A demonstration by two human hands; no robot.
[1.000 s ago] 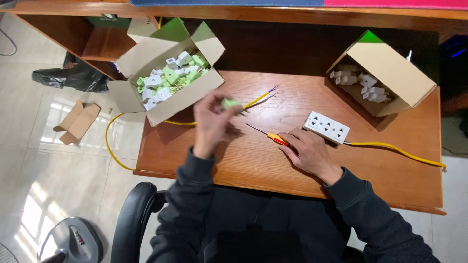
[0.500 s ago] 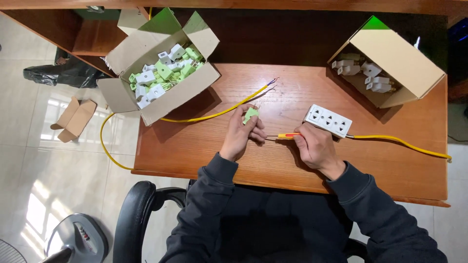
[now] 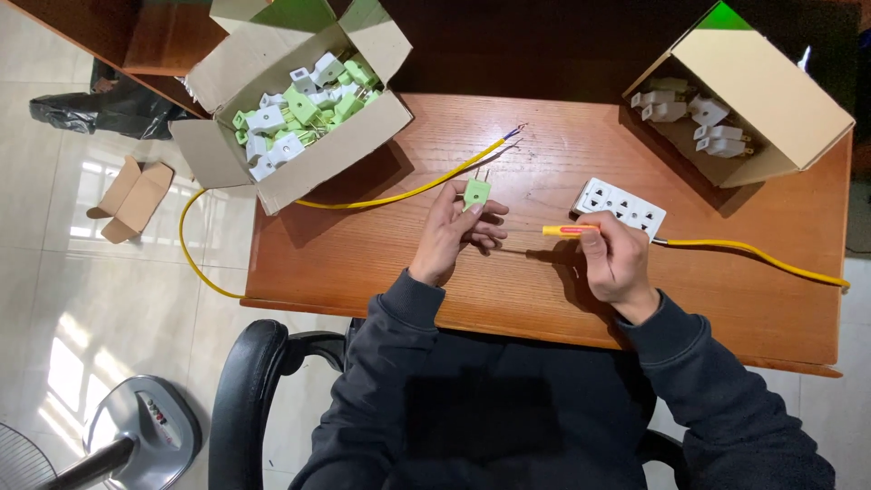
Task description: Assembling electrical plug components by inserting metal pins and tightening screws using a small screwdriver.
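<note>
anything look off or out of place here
Mostly tidy. One small flattened cardboard box lies on the floor left of the desk, and the yellow cable ends in bare stripped wires, with a loop drooping off the desk's left edge.

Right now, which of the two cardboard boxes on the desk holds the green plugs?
The open box at the desk's far left corner, nearer the left hand; it holds green and white plugs. The right box shows only white ones.

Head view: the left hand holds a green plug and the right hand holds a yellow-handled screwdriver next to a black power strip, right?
Not quite. In the head view the power strip is white, not black. The left hand does hold the green plug, the right hand the yellow-handled screwdriver.
</note>
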